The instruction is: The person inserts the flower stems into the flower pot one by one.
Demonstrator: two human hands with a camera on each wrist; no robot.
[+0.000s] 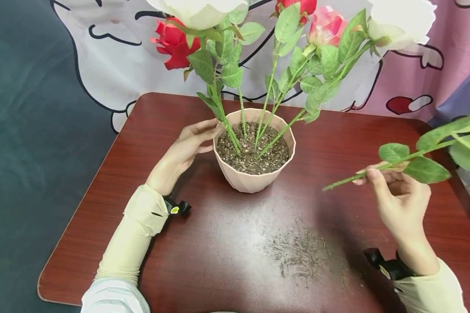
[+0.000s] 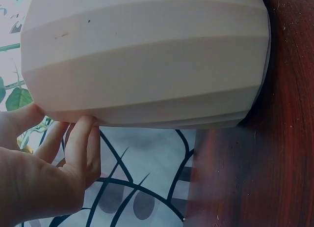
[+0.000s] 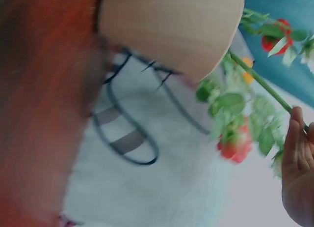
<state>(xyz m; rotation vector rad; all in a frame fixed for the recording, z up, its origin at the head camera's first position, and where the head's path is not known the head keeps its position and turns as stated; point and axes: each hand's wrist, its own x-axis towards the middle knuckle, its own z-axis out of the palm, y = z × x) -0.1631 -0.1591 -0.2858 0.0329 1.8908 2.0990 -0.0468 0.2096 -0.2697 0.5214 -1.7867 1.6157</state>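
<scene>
A pale pink faceted flowerpot (image 1: 250, 182) stands upright on the table, filled with dark soil (image 1: 252, 158). Several long-stemmed roses rise from it, among them a red rose (image 1: 176, 43), a pink rose (image 1: 327, 26) and a white rose (image 1: 401, 24). My left hand (image 1: 184, 145) rests its fingertips against the pot's left side near the rim; in the left wrist view the fingers (image 2: 81, 138) touch the outer wall. To the right of the pot, my right hand (image 1: 401, 200) pinches a leafy green flower stem (image 1: 352, 178) near its lower end. Its bloom is mostly out of view.
The pot stands toward the back of a reddish-brown wooden table (image 1: 172, 261). Soil crumbs (image 1: 297, 252) are scattered in front of it, right of centre. Behind the table hangs a cartoon-printed cloth (image 1: 113, 65).
</scene>
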